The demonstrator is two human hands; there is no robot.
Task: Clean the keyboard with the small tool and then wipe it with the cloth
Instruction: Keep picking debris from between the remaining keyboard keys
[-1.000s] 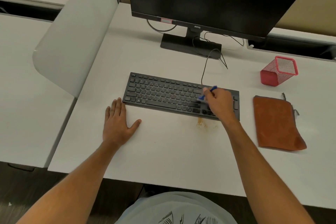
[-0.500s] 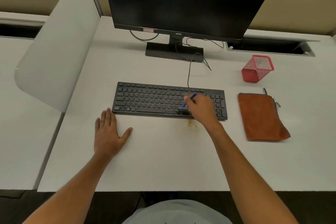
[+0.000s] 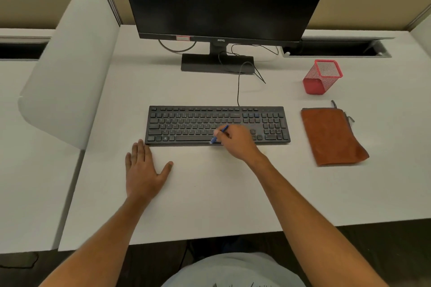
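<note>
Your right hand (image 3: pixel 235 141) pinches the small blue tool (image 3: pixel 219 134) pen-style for key gaps in the keyboard (image 3: pixel 186 123), while your left hand (image 3: pixel 142 170) lies spread flat on the desk (image 3: pixel 210 193), probably as a brace.

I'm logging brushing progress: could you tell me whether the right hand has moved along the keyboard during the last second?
Yes. The right hand, gripping the blue tool, has shifted leftward along the keyboard, away from the number pad.
</note>
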